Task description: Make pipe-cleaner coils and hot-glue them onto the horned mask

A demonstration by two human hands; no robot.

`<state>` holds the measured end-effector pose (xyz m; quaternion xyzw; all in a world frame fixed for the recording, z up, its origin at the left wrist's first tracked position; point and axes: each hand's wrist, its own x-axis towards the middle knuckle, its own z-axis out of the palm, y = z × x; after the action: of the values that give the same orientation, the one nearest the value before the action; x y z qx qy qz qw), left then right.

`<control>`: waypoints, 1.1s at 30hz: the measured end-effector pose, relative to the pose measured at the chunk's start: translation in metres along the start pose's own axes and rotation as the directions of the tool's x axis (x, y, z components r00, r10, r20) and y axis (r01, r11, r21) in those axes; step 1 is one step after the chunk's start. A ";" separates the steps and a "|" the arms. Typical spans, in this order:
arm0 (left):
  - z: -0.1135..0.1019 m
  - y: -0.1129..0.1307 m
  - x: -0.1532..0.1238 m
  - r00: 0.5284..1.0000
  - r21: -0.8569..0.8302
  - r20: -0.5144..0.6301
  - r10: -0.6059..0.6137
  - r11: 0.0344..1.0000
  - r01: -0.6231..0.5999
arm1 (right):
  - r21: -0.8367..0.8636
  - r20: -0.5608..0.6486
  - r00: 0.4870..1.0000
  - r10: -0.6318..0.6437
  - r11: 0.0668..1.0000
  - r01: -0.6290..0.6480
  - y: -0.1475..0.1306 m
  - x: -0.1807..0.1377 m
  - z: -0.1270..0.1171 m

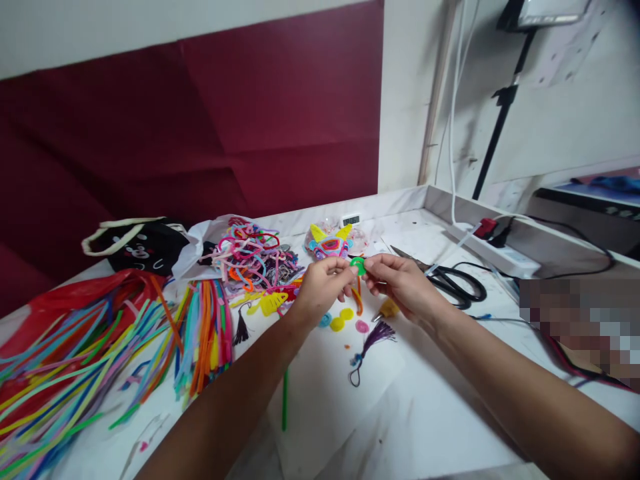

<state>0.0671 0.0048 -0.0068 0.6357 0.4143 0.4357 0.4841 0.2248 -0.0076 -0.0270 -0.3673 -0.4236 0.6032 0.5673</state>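
Between the fingertips of both hands is a small green pipe-cleaner coil (358, 265), round and flat-looking. My left hand (323, 285) pinches its left edge, and my right hand (400, 280) grips the right edge. Beneath them, on a white sheet (325, 407), lie yellow coils (338, 324), a blue coil (325, 320) and a pink coil (362, 327). A purple tassel (379, 337) with a dark loop rests nearer to me. Just behind my hands sits a colourful pipe-cleaner figure (331, 245) with yellow horn shapes. A straight green pipe cleaner (285, 400) lies left of centre.
Loose pipe cleaners (75, 373) and a bundle (205, 333) spread over the left side, near a black tassel (241, 327). A tangled pile (255, 260) and a black bag (143, 247) stand behind. Black-handled scissors (463, 283) and a power strip (505, 257) are at right.
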 end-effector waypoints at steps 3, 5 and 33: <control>0.002 0.008 0.007 0.999 -0.055 -0.027 0.044 0.997 -0.045 | 0.011 -0.013 0.999 -0.034 0.999 0.034 -0.011 0.007 0.005; 0.003 0.012 0.011 0.996 -0.103 -0.053 0.073 0.992 -0.078 | 0.034 -0.034 0.997 -0.065 0.997 0.066 -0.017 0.011 0.011; -0.032 0.054 0.018 0.984 -0.204 -0.115 0.137 0.966 -0.158 | 0.056 0.224 0.969 -0.106 0.994 0.096 -0.061 0.039 0.052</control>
<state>0.0474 0.0196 0.0539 0.5869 0.3406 0.5434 0.4942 0.1962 0.0263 0.0503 -0.2614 -0.4902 0.6206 0.5533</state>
